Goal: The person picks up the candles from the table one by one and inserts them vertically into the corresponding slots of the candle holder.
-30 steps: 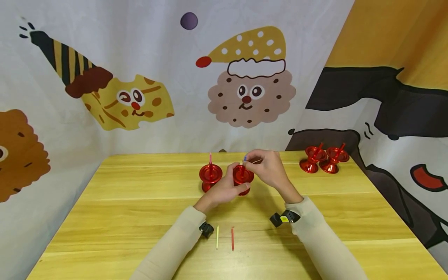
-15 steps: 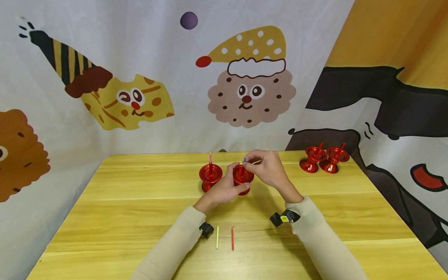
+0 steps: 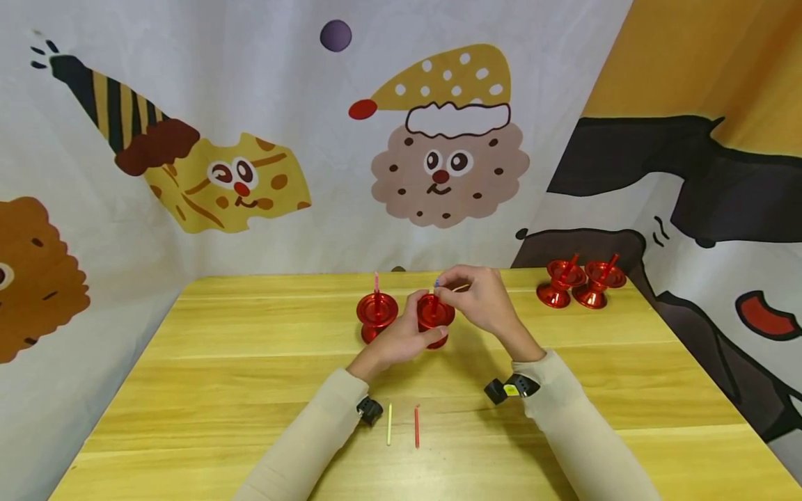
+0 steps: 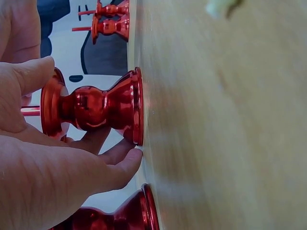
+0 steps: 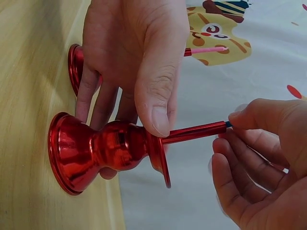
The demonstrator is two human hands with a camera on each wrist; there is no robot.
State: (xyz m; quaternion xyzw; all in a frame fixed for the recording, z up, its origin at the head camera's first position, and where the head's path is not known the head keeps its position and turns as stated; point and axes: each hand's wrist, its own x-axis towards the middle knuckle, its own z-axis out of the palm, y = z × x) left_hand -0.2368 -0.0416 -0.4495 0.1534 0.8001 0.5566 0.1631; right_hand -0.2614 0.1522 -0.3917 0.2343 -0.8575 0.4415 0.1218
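My left hand (image 3: pixel 401 341) grips a shiny red metal candle holder (image 5: pixel 117 146), with the thumb on its dish and the fingers around its stem. The holder stands upright on the table, a thin red tube (image 5: pixel 194 132) rising from the dish. Right at the mouth of this tube, thumb and fingertips of my right hand (image 3: pixel 479 299) pinch a small blue candle (image 5: pixel 229 124). Most of the candle is hidden by the fingers and the tube. Just left of my left hand stands a second red holder (image 3: pixel 377 311) with a pink candle (image 3: pixel 376 281) upright in its tube.
Two more red holders (image 3: pixel 554 296) stand close together at the back right, no candles showing in their tubes. A yellow candle (image 3: pixel 389 424) and a red candle (image 3: pixel 416 426) lie on the wooden table (image 3: pixel 219 390) between my forearms. A printed cloth (image 3: pixel 326 243) hangs behind the table.
The blue candle in my right hand has shifted slightly left over the holder's tube. My left hand keeps its grip, and the other holders and candles stay put.
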